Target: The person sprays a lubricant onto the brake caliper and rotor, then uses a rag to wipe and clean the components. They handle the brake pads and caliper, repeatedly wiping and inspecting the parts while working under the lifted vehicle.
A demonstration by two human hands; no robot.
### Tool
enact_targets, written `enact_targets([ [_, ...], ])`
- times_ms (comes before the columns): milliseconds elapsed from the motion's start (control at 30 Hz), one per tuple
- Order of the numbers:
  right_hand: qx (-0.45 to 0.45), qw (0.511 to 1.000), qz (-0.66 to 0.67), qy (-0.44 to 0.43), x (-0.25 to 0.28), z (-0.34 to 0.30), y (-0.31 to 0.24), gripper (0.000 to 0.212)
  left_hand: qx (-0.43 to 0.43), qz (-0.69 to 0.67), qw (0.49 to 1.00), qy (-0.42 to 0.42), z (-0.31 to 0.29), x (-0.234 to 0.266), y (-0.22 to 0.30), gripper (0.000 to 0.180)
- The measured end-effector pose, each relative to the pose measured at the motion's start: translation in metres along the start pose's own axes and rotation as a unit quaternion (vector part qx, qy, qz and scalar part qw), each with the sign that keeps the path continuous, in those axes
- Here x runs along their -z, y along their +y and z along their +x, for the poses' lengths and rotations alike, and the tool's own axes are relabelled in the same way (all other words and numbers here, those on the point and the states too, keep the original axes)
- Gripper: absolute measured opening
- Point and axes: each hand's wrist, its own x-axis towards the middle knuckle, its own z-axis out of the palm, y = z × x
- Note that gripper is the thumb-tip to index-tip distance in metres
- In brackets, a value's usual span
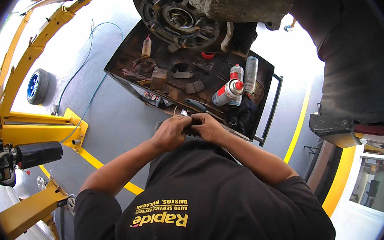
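My left hand (pixel 171 132) and my right hand (pixel 207 128) meet at the near edge of a dark work cart (pixel 265 74). Both have their fingers bent and pinched together. A small pale, shiny piece (pixel 185 113) shows at the left fingertips; most of it is hidden, and its kind is unclear. Just beyond the fingers lies a tool with a dark green handle (pixel 195 105). Farther in on the cart are flat dark pads (pixel 194 87) and a small worn box (pixel 158 79). A red-capped spray can (pixel 227 92) leans beside a tall grey can (pixel 250 75).
A wheel hub (pixel 180 18) overhangs the cart's far side. Near it stands a small bottle with a red nozzle (pixel 146 48). Dark cloth (pixel 246 113) lies at the cart's right. Yellow lift arms (pixel 36 127), a blue-rimmed wheel (pixel 38 86) and a hose (pixel 90 42) are at left.
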Motion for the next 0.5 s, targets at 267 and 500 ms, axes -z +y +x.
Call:
enact_targets([
  [267, -0.093, 0.982, 0.162, 0.008, 0.004, -0.009, -0.034, 0.005, 0.035, -0.024, 0.999, 0.000, 0.005, 0.021, 0.014, 0.014],
  [500, -0.044, 0.984, 0.155, 0.069, 0.007, -0.018, -0.063, 0.004, 0.153, -0.136, 0.979, 0.020, 0.020, 0.035, 0.025, 0.021],
])
